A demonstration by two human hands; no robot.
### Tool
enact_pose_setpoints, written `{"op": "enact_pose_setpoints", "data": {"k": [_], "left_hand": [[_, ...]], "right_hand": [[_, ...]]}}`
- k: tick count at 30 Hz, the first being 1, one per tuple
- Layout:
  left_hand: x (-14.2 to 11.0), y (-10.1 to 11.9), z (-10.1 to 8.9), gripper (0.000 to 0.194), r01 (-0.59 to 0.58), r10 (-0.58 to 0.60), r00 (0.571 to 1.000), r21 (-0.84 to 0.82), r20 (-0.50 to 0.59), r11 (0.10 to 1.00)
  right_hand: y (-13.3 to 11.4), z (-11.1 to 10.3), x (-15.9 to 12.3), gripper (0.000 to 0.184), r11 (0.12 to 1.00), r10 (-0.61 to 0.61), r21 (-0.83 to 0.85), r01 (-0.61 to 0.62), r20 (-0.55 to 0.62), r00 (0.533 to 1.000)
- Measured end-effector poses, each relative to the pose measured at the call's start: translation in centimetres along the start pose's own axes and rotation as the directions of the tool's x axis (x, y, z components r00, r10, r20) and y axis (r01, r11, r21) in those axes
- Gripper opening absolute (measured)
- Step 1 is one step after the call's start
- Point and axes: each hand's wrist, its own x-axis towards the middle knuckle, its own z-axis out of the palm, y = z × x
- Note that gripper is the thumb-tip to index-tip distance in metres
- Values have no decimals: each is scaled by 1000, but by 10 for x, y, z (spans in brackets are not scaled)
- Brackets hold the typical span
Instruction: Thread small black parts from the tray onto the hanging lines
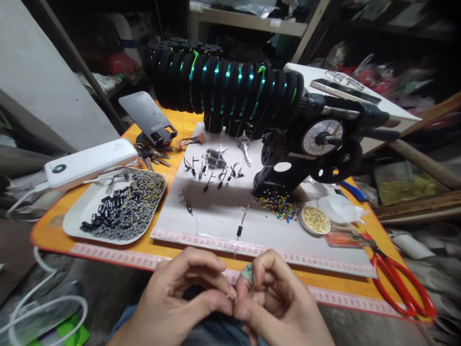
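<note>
My left hand (180, 298) and my right hand (273, 302) meet at the bottom centre, just in front of the table's near edge. Both pinch a very small part between thumb and fingertips; I cannot make out what it is. A thin line runs up from the pinch to a small black float piece (239, 230) lying on the white mat (216, 206). One right fingertip wears a greenish wrap (247, 274). More small black pieces (212, 168) lie scattered further back on the mat.
A black winding machine with spools and green line (230, 86) and a dial (321, 137) stands at the back. A white tray of small dark tubes (122, 206) sits left, a power bank (90, 163) beside it. Coloured beads (277, 204), a dish of gold beads (315, 219) and red scissors (399, 283) lie right.
</note>
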Motion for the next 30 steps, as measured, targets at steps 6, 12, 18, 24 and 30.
{"op": "enact_pose_setpoints", "data": {"k": [6,12,18,24,30], "left_hand": [[7,18,-14,49,-426,259,874,393,412,815],[21,47,-4,34,-843,99,500,458,860,283],[30,31,-1,27,-810,255,484,319,837,492],[20,-3,-10,39,-576,409,761,234,504,783],[17,-23,-11,44,-620,538,769,196,345,760]], "right_hand": [[-2,-3,2,58,998,54,13,-55,38,998],[2,-13,13,53,994,93,36,-99,152,984],[0,-19,10,34,996,-82,37,77,156,984],[9,-17,0,18,701,-564,-465,541,102,819],[14,-9,-2,23,139,-844,-809,572,206,496]]}}
